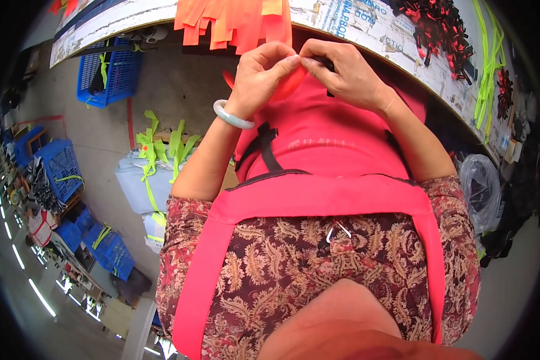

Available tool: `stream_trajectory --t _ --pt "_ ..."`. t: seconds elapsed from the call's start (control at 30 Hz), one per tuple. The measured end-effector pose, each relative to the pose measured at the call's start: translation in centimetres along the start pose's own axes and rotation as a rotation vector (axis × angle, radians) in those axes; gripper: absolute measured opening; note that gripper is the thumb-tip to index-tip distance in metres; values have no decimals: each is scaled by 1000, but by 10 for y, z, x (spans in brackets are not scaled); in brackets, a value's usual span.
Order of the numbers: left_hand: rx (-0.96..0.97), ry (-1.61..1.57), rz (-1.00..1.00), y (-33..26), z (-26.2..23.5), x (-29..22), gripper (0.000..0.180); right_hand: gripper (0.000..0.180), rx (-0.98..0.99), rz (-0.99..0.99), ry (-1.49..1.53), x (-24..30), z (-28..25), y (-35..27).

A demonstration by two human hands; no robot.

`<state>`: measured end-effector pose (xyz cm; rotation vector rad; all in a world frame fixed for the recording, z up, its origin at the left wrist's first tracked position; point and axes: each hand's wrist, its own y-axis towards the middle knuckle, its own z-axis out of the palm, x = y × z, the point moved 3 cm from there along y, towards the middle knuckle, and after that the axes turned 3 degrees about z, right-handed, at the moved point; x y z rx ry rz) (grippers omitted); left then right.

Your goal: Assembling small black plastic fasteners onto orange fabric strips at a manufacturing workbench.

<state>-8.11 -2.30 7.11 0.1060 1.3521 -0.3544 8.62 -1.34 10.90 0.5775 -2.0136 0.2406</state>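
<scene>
While both hands are meeting at the table edge in the head view, the left hand (259,71) and the right hand (342,71) are pinching a small orange strip (289,84) between thumbs and forefingers, fingertips touching, just above the pink apron (324,144) and just below the pile of orange strips (234,21) that is hanging over the table (366,27). The grip is narrow and closed on the strip; a small dark part is showing at the right fingertips, but its kind is too small to tell. A likely fault from here is the strip slipping out of the pinch, because only the fingertips are holding it and the material is looking thin and limp; it would then be dropping onto the apron or toward the floor (180,90). A second risk is the pale bracelet (233,115) on the left wrist catching the hanging pile and pulling strips off the edge. Most of the held strip is being hidden behind the fingers, so its length and shape are unclear. The table top is being cut off by the upper rim, and the blue crates (111,72) and the black and red pieces (438,27) are bending and blurring toward the rim.
</scene>
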Motion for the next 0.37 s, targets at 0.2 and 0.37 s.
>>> stream_trajectory --t 0.2,0.37 --pt "-5 591 498 -7 29 -21 4 20 142 678 399 -30 17 -15" --pt "188 161 -109 -3 12 5 14 33 -41 584 459 -49 21 -12"
